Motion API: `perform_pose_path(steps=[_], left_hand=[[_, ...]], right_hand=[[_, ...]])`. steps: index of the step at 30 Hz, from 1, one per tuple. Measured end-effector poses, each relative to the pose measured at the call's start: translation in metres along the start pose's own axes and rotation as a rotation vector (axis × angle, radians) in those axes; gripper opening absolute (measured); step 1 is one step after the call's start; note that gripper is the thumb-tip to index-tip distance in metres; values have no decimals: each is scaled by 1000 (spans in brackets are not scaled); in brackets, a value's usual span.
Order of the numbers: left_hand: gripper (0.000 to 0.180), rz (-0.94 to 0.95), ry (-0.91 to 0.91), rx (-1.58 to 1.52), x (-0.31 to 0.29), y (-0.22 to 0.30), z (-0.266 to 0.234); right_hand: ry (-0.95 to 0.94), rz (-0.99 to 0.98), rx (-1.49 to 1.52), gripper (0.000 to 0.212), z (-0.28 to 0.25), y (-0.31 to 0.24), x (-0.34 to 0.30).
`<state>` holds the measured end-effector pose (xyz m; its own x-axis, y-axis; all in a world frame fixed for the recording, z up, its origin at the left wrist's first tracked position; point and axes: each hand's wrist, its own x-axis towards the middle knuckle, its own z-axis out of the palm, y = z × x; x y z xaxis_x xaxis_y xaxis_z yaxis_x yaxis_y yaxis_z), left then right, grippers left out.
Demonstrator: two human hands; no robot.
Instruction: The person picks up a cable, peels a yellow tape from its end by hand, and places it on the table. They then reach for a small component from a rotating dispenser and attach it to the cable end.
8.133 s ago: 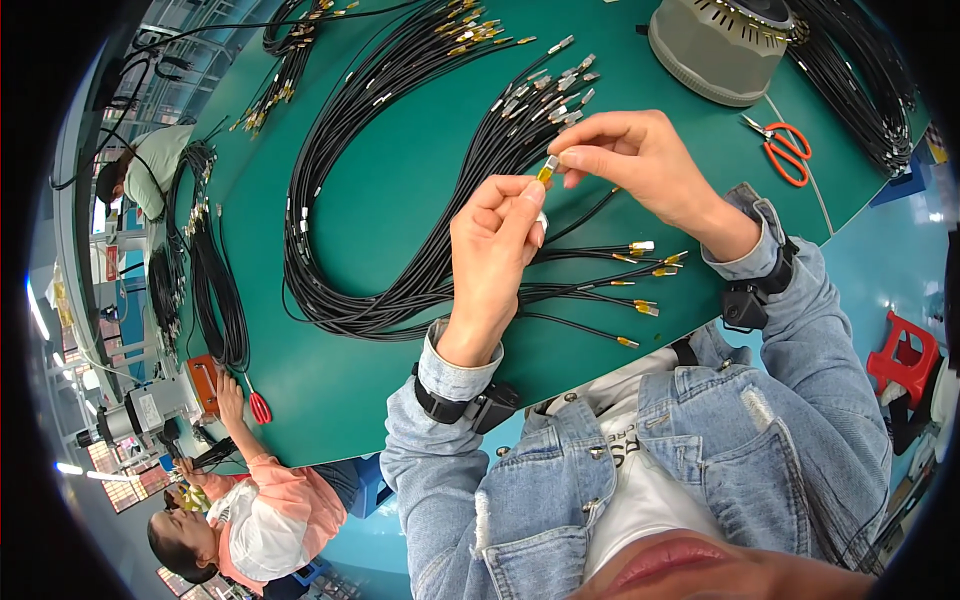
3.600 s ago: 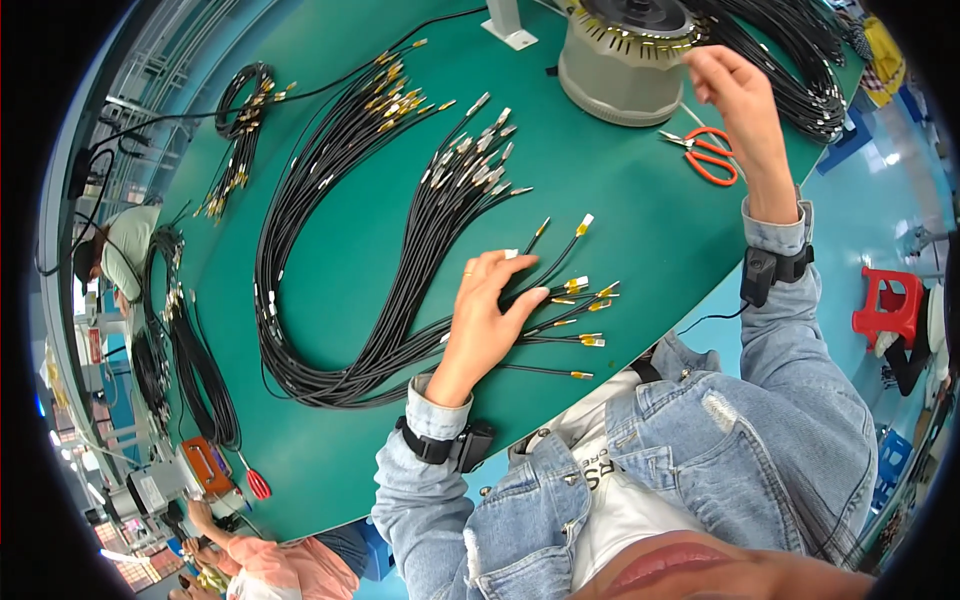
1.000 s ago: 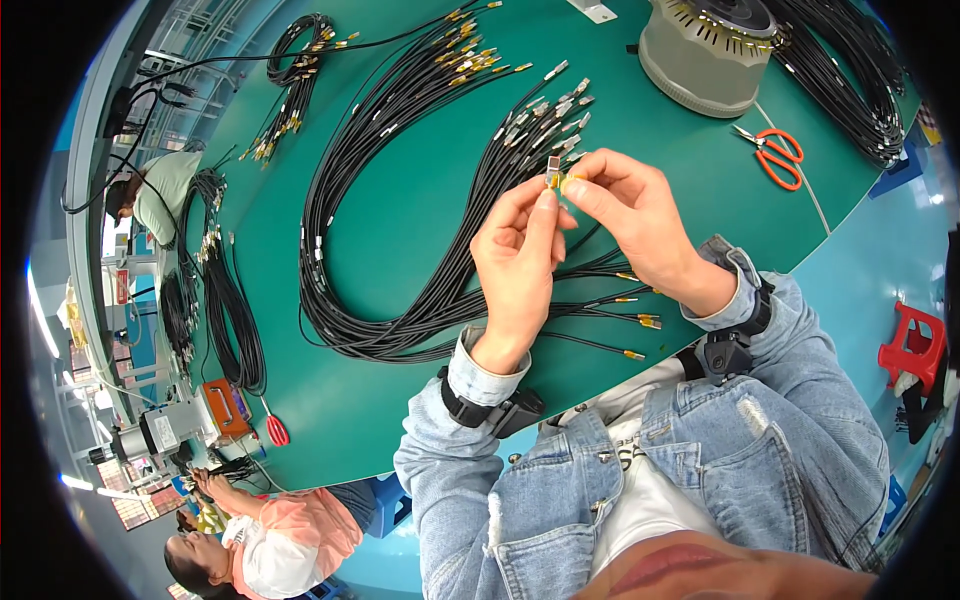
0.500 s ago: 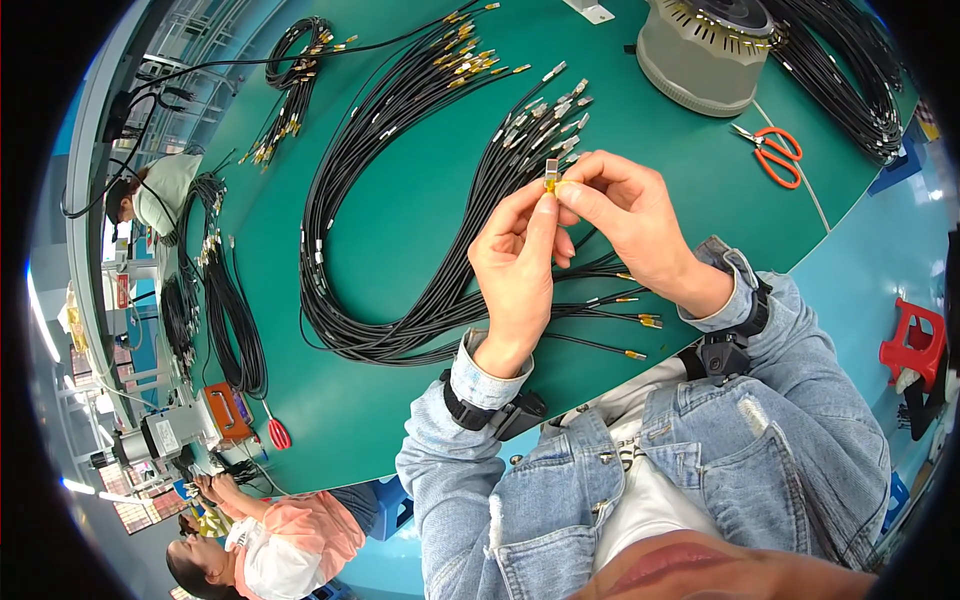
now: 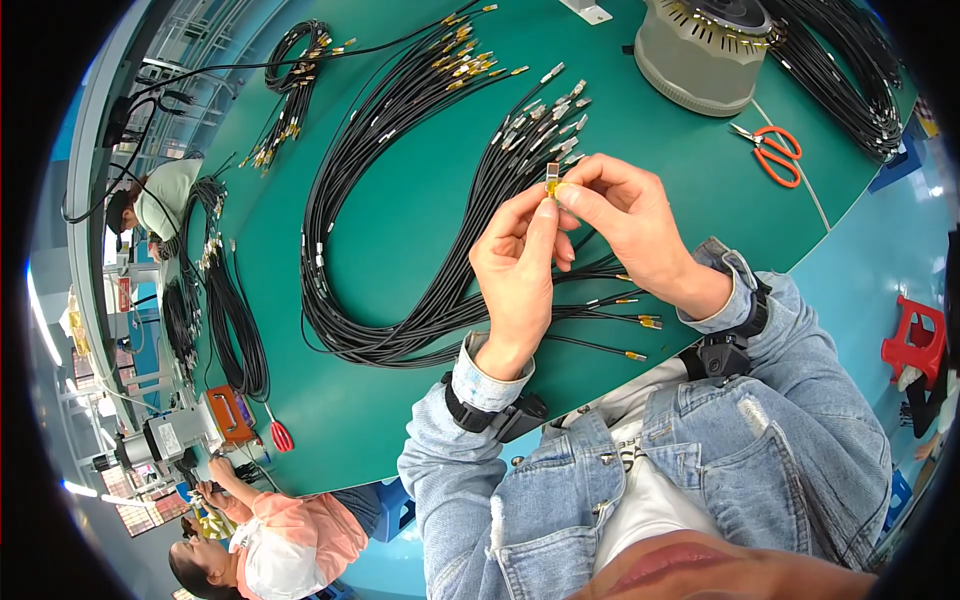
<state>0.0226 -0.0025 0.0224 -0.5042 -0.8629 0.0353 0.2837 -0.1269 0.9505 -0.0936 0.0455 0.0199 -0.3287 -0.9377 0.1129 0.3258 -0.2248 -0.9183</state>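
Observation:
Just beyond the near part of a long black cable bundle [image 5: 318,210], both my hands meet at a small metal cable plug [image 5: 552,172] with a yellow piece at its base. My left hand [image 5: 515,265] pinches the plug's lower end between thumb and fingers. From the other side, the thumb and forefinger of my right hand [image 5: 632,210] close on the yellow part. The plug points upright, away from me. My fingers hide whatever joins it below. Silver cable ends [image 5: 540,125] fan out right behind my hands, and yellow-banded ends [image 5: 650,322] lie near my right wrist.
Orange-handled scissors [image 5: 778,158] lie to the right on the green table [image 5: 620,140]. Behind them stand a round grey machine [image 5: 695,70] and another cable bundle [image 5: 850,95]. More cables [image 5: 235,330] lie at left. A co-worker [image 5: 300,550] sits at lower left; a red stool [image 5: 912,342] stands at right.
My hands keep their pinch on the plug, which has dipped very slightly toward me. At lower left, the co-worker's hands have shifted.

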Motion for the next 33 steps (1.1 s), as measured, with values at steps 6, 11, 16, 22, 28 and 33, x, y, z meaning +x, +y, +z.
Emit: perform_pose_path(steps=[6,11,16,22,28,33], left_hand=[[20,16,-4,9,0,-1,1],[20,-29,21,3,0,2,2],[12,-41,39,-71,1,3,2],[6,-126,65,-119,1,7,1],[6,-136,56,-205,3,8,-3],[7,-151,36,-215,3,6,-5]], right_hand=[[2,28,-30,10,-1,0,-1],[10,-5,-72,10,-2,4,-1],[-15,3,-130,10,-3,3,-1],[-40,-23,-194,11,-4,4,-2],[-19,16,-211,11,-2,0,-3],[-26,-17,-163,11,-2,-2,-2]])
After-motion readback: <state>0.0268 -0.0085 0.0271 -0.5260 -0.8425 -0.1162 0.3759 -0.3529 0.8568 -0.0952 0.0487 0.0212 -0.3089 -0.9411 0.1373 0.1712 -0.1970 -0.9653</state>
